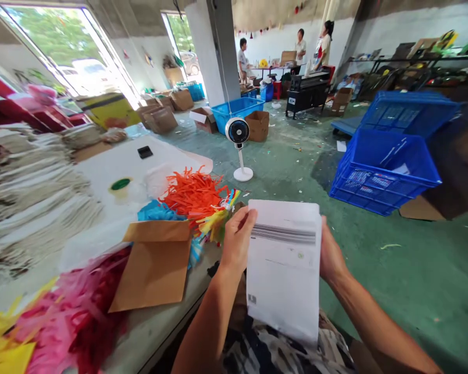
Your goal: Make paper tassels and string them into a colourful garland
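I hold a white flat bag with a dark striped band near its top, upright over my lap. My left hand grips its left edge near the top, thumb at the upper corner. My right hand is closed on its right edge, fingers hidden behind the bag. Just left of my left hand, on the table edge, lie coloured paper tassels: an orange pile, blue ones and a multicoloured bunch.
The white table on my left carries a brown card, pink, red and yellow tassels, stacked off-white fabric, a green-lidded cup. A standing fan, blue crates, boxes stand on the green floor. Three people stand far back.
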`<state>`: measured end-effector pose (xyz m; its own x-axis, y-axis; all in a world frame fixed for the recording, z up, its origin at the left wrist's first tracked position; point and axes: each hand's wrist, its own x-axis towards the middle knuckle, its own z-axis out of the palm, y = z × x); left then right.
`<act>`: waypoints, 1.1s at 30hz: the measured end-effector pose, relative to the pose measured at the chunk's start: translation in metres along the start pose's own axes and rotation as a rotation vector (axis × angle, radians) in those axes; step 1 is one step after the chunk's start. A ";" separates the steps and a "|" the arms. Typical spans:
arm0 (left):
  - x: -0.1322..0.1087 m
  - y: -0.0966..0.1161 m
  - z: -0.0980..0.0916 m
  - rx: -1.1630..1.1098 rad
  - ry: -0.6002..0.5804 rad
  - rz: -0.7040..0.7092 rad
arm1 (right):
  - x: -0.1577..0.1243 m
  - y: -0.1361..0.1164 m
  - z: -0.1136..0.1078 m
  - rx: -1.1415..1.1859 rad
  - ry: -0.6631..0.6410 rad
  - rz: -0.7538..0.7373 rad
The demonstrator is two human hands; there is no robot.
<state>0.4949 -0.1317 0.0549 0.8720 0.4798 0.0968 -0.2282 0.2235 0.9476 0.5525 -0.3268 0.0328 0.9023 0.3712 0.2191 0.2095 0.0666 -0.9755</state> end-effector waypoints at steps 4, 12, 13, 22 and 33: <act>-0.011 -0.001 -0.013 0.012 0.124 0.034 | -0.010 0.001 -0.010 0.080 -0.080 0.025; -0.036 -0.006 -0.017 -0.104 0.226 0.019 | -0.001 -0.007 0.028 -0.016 0.109 -0.162; -0.039 -0.005 -0.019 -0.114 0.247 0.014 | -0.001 -0.006 0.031 -0.007 0.094 -0.160; -0.062 -0.009 -0.049 0.190 0.317 0.188 | -0.002 0.007 0.032 -0.132 -0.183 -0.212; -0.115 0.000 -0.071 0.420 0.238 0.119 | -0.016 0.006 0.014 -0.303 -0.485 -0.218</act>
<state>0.3639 -0.1264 0.0224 0.7163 0.6726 0.1858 -0.0833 -0.1820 0.9798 0.5341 -0.3195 0.0230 0.5674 0.7627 0.3103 0.5321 -0.0520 -0.8451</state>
